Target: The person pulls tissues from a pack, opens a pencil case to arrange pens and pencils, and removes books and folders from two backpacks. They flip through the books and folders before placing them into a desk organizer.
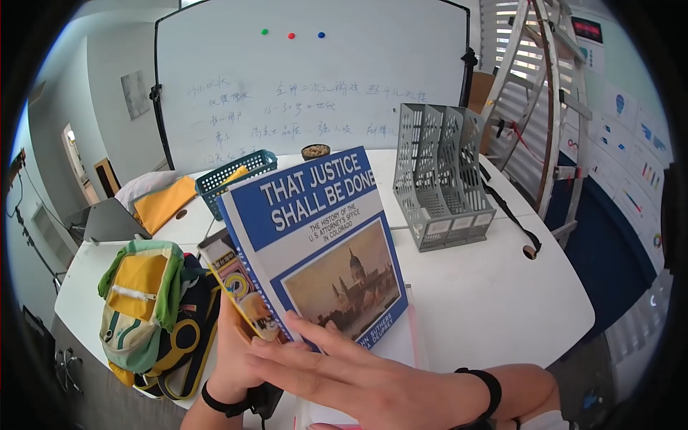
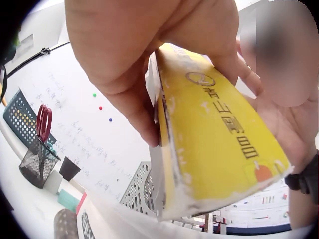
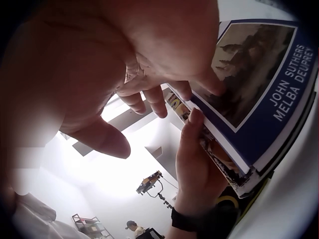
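My left hand (image 1: 231, 358) grips a pair of books from below and behind, near the spine side. The front one is a blue and white book (image 1: 326, 186) titled "That Justice Shall Be Done", tilted and raised above the table. Behind it sits a thicker book with a picture cover (image 1: 245, 287); the left wrist view gives its yellow spine (image 2: 214, 134) between my thumb and fingers. Stretched across the lower front, my right hand (image 1: 387, 383) has straight fingers, with the fingertips on the blue book's cover near its spine. The left palm is mostly hidden behind the books.
A grey file rack (image 1: 441, 179) stands at right on the white table (image 1: 502, 287). At left are a green and yellow backpack (image 1: 140, 287), a teal basket (image 1: 208, 188), an orange pouch (image 1: 165, 204) and a laptop (image 1: 107, 222). A mesh pen cup (image 2: 37, 167) holds red-handled scissors (image 2: 44, 117).
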`<state>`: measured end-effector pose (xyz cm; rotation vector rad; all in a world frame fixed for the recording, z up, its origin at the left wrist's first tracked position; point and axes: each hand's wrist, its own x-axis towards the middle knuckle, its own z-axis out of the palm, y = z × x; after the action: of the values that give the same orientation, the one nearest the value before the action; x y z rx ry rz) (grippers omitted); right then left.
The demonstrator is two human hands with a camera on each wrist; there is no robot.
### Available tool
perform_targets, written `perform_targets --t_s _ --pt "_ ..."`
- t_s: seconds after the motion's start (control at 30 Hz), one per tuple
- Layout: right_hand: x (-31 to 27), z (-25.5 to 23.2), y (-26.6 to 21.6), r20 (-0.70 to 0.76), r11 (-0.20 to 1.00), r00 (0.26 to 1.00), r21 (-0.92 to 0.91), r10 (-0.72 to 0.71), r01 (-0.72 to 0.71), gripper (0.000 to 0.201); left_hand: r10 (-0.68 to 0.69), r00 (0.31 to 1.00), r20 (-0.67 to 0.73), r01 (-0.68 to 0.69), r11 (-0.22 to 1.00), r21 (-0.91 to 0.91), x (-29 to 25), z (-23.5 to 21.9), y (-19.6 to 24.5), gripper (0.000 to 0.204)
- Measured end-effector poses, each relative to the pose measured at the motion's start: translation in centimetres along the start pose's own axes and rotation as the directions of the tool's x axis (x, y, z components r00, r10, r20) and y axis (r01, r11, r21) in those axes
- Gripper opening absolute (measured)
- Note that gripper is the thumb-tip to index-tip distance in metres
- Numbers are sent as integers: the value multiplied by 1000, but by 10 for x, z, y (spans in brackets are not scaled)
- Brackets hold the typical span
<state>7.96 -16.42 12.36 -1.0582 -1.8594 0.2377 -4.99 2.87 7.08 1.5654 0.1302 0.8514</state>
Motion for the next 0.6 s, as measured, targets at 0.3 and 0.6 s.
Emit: perform_targets --t_s 0.3,0.6 --pt "-60 -73 10 -440 877 870 -299 224 -377 94 -369 924 102 383 894 -234 -4 -19 5 122" --pt "-128 -40 83 -112 572 610 509 785 -643 121 -505 821 267 498 862 97 -13 -15 -17 89"
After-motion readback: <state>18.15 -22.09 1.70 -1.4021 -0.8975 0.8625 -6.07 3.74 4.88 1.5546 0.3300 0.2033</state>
